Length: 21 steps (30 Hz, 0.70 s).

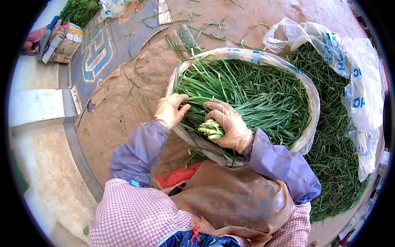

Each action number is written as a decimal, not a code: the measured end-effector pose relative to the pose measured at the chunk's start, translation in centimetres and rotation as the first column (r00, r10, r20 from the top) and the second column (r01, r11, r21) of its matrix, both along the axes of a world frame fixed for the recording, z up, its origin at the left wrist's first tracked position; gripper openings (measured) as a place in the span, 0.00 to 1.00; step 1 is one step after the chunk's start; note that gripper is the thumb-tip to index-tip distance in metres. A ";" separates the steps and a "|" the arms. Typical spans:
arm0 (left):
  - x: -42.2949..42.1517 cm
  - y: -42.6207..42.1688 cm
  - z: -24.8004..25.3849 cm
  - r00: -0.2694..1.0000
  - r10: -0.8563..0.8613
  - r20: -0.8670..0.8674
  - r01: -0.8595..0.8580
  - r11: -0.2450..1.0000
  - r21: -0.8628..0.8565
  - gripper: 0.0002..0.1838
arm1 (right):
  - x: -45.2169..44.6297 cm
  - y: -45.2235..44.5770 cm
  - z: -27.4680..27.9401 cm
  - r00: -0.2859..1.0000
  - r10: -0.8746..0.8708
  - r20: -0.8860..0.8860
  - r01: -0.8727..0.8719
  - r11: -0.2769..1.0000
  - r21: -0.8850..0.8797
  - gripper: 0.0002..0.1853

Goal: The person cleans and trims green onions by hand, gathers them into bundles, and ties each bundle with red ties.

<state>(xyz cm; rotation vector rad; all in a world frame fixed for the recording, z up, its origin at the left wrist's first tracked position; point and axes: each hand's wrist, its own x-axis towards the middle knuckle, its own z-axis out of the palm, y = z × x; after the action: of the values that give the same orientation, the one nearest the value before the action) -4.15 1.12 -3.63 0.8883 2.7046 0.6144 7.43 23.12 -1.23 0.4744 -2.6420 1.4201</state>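
My right hand (230,125), in a pale glove, is closed round a bunch of green stalks (212,128), their cut whitish ends pointing toward the lower left. My left hand (170,110), gloved as well, is at the left rim of a round plastic-lined container (314,103). Its thumb and fingers are curved and apart, near some long green leaves (197,99); whether it grips any leaf is too small to tell. Long green leaves (263,111) fill the container, lying in many directions.
A large heap of greens (337,173) lies right of the container, partly under clear plastic sheeting (366,103) with blue print. Brown cardboard (111,111) covers the floor at left. A red object (177,177) is by my lap. A taped box (68,43) stands upper left.
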 end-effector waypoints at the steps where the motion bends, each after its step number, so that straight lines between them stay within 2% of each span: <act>1: 0.1 0.2 0.0 0.999 0.017 0.034 -0.017 1.000 0.010 0.11 | 0.0 0.0 0.2 1.000 -0.005 0.013 0.005 1.000 0.002 0.26; 3: -0.3 0.2 -0.2 0.990 0.048 0.129 -0.055 0.997 0.051 0.12 | 0.0 -0.2 0.3 1.000 -0.004 0.004 0.004 1.000 -0.008 0.26; 6: -0.8 -0.1 -0.6 0.983 0.062 0.170 -0.087 0.986 0.142 0.12 | 0.3 0.1 0.4 1.000 -0.018 -0.012 0.017 1.000 -0.018 0.25; 7: -0.9 0.0 -0.4 0.973 0.072 0.219 -0.099 0.989 0.114 0.12 | 0.4 0.1 0.4 1.000 -0.019 -0.009 0.018 0.999 -0.033 0.25; 10: -1.0 1.1 -0.2 0.854 0.174 0.490 -0.234 0.970 0.065 0.11 | 0.8 0.3 0.7 0.998 -0.007 0.063 0.011 0.998 -0.062 0.25; 11: -0.9 1.3 0.1 0.871 0.175 0.458 -0.222 0.974 0.052 0.09 | 1.0 0.4 0.9 0.995 0.007 0.100 0.001 0.997 -0.075 0.25; 12: -0.8 1.3 0.5 0.965 0.096 0.244 -0.130 0.983 0.128 0.09 | 1.2 0.7 1.0 0.990 0.019 0.138 -0.007 0.996 -0.088 0.25; 13: -0.6 1.1 1.3 1.000 0.017 0.014 -0.019 0.983 0.184 0.08 | 1.6 0.8 1.2 0.993 -0.006 0.116 0.021 0.991 -0.130 0.26; 14: -0.6 1.1 2.2 0.973 -0.058 -0.223 0.109 0.969 0.223 0.08 | 1.6 1.0 1.4 0.995 -0.047 0.089 0.062 0.983 -0.174 0.26; 16: 0.4 1.6 5.8 0.996 -0.052 -0.066 0.072 0.938 0.339 0.07 | 1.7 1.7 2.5 0.984 -0.172 0.034 0.175 0.959 -0.221 0.26; 17: 1.3 2.2 7.3 0.986 0.015 0.165 -0.077 0.923 0.377 0.08 | 1.6 2.1 3.4 0.980 -0.198 -0.023 0.184 0.944 -0.274 0.23; 18: 2.1 3.0 8.9 0.978 -0.045 0.206 -0.052 0.895 0.442 0.08 | 1.4 2.2 4.1 0.970 -0.232 -0.078 0.197 0.928 -0.317 0.21; 20: 3.4 5.0 10.4 0.970 -0.075 0.231 -0.054 0.861 0.505 0.09 | 1.6 2.4 4.5 0.965 -0.257 -0.043 0.234 0.926 -0.296 0.21; 21: 4.0 6.2 10.6 0.937 -0.139 0.322 -0.079 0.810 0.582 0.10 | 1.8 2.4 5.0 0.963 -0.269 -0.003 0.257 0.922 -0.291 0.21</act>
<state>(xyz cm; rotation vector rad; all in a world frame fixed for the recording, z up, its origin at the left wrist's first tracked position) -0.16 7.32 6.92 0.8361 2.1822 1.5032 9.22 25.50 3.80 0.1111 -2.3009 1.6434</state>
